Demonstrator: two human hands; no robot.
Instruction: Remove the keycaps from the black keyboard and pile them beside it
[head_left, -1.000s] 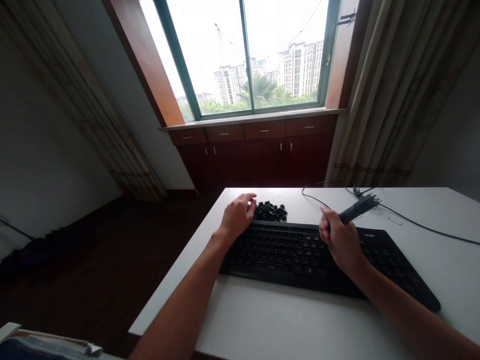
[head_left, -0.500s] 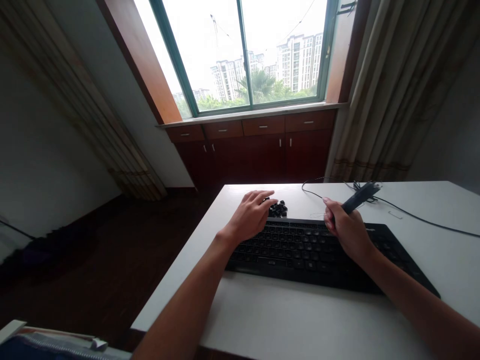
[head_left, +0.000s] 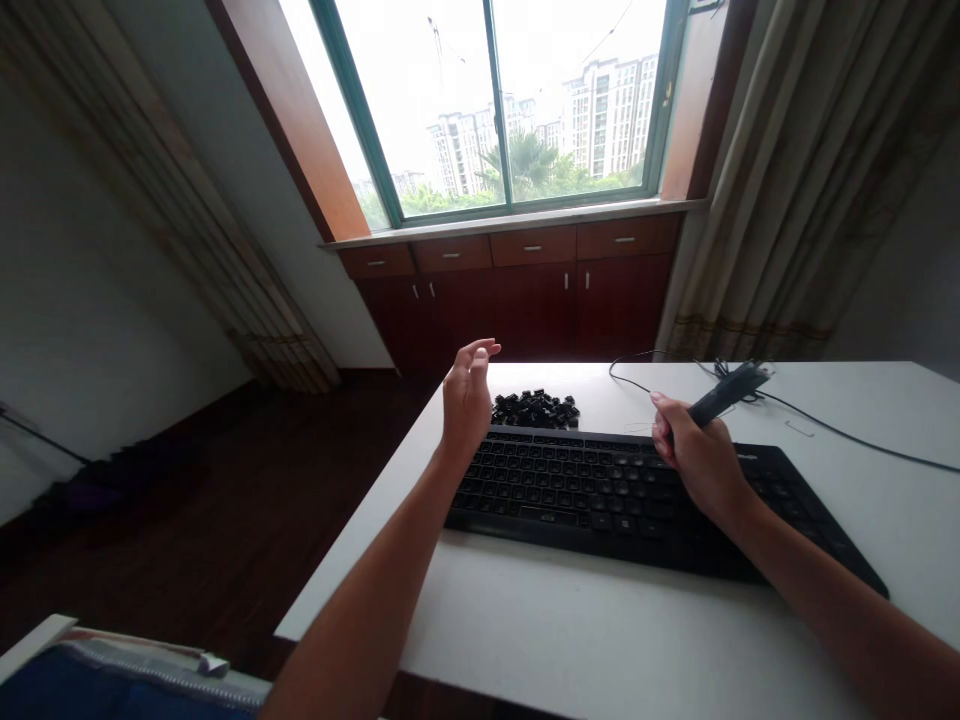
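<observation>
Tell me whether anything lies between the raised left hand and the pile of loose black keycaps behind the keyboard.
Nothing visible does. The left hand hovers open just left of the pile of loose black keycaps on the white table, with only bare tabletop between them.

One keyboard (head_left: 637, 500) lies at centre frame, one heap of loose keycaps (head_left: 535, 409) above it, one black tool (head_left: 726, 393) and two hands in view.

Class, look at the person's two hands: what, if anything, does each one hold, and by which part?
The right hand grips a dark tool by its lower handle end. The left hand is open and holds nothing.
</observation>
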